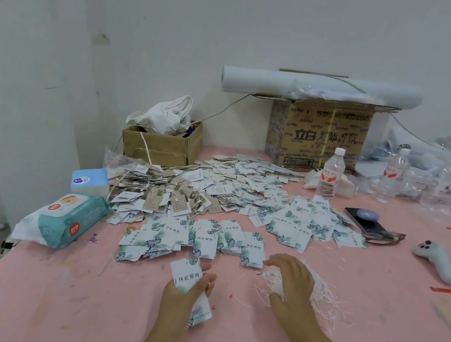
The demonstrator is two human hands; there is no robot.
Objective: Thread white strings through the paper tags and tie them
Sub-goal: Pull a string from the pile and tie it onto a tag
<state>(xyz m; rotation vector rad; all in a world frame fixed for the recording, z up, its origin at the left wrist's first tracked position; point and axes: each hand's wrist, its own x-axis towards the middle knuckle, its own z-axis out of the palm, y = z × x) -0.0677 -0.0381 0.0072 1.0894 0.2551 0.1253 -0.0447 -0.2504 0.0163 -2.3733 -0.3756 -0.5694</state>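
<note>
**Tags in the left hand, strings under the right**

Nearest the camera, two bare forearms reach over the pink, paint-flecked bench [52, 306]. The left hand [186, 291] holds a small stack of white paper tags printed with green leaves [186, 275]. Its grip is curled round the stack's lower half, and the top tag stands up with its black characters showing. Just to the right, the right hand [292, 280] lies on a tangled bundle of thin white strings [322, 299]. Its grip is bent over the heap, with the thumb against the near side. Whether any single string is pinched cannot be told.

Just beyond the hands, a loose spread of matching leaf-print tags [202, 240] lies on the bench. A larger heap of them [304, 223] sits further right. Behind the spread is a mound of brown and white card tags with strings attached [167, 200].

At the left edge are a teal-and-white soft pack of wet wipes [64, 220] and a pale blue tissue pack [89, 181]. Against the wall stands a small open cardboard box [160, 146] holding crumpled white cloth [168, 115]. Right of it is a tall printed cardboard carton [320, 138] with a white paper roll [318, 86] lying across its top. A clear plastic water bottle with a white cap [331, 175] stands in front of the carton, and a dark phone [365, 224] lies to its right.
</note>
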